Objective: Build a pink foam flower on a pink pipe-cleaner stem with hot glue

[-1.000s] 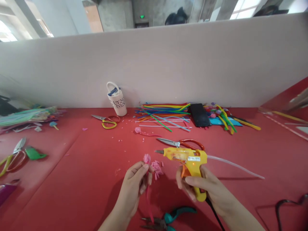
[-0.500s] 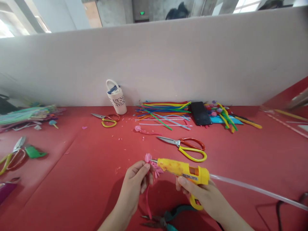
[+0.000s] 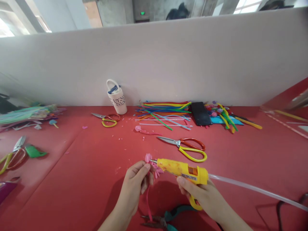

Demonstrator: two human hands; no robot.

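Observation:
My left hand point(image 3: 138, 179) is closed in a pinch on a pink craft flower point(image 3: 148, 157), whose stem hangs down below the fingers. Wrapped around the handle of a yellow glue gun point(image 3: 183, 168) is my right hand point(image 3: 199, 192). The gun's metal nozzle points left and meets the flower just under its head. A clear glue stick point(image 3: 252, 187) runs out of the gun's back to the right. Small pink pieces point(image 3: 157, 171) lie beneath the nozzle, partly hidden. Below the hands lie pliers point(image 3: 166, 221) with green handles, cut off by the lower edge.
Scissors point(image 3: 185, 147) lie beyond the gun, and another pink flower point(image 3: 138, 128) behind them. Farther back are colourful pipe cleaners point(image 3: 163, 110), a black phone point(image 3: 201, 114) and a white cup point(image 3: 117, 101) before a white partition point(image 3: 154, 64). A dark cable point(image 3: 278, 211) lies at right.
My right hand and the glue gun have shifted very slightly left. My left hand and the flower stay almost where they were.

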